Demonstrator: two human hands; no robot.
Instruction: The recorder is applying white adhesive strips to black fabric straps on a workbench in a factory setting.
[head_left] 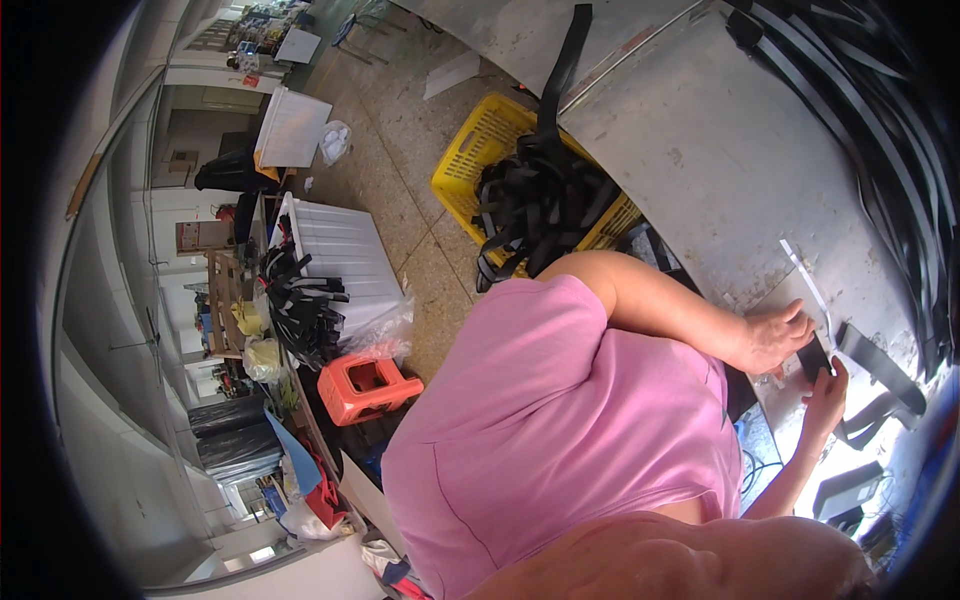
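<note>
My left hand [775,338] and my right hand [826,393] meet at the right of the view, over a worn metal table [720,150]. Between them is a small black strap piece [813,357], pinched by the fingers of both hands. A thin white strip [806,280] lies on the table just beyond my left hand. Longer black strap pieces [880,372] lie right beside my right hand. My pink shirt [560,440] fills the lower middle of the view.
A yellow plastic basket [475,150] heaped with black straps [540,200] stands on the floor by the table. More black straps [890,140] hang along the table's far side. A white crate [345,255], an orange stool [365,388] and black bins [235,435] stand at left.
</note>
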